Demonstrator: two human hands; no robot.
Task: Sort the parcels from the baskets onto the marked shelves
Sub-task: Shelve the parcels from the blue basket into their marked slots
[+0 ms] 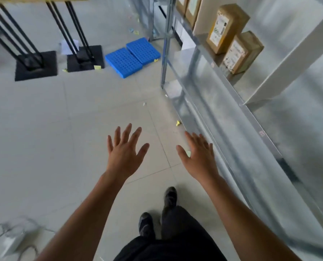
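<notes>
Fingers [126, 133] of left hand [124, 153] and right hand [198, 157] were spread, holding nothing. Brown parcels [226, 29] stood on the metal shelf [230, 91], well apart from both hands. Judged between parcels; the next move calls for going to the baskets, which were out of view.

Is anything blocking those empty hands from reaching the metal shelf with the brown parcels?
Nothing visible does. The left hand and right hand are open and empty, the right one close beside the shelf's front edge. The parcels stand farther along it. No basket shows.
</notes>
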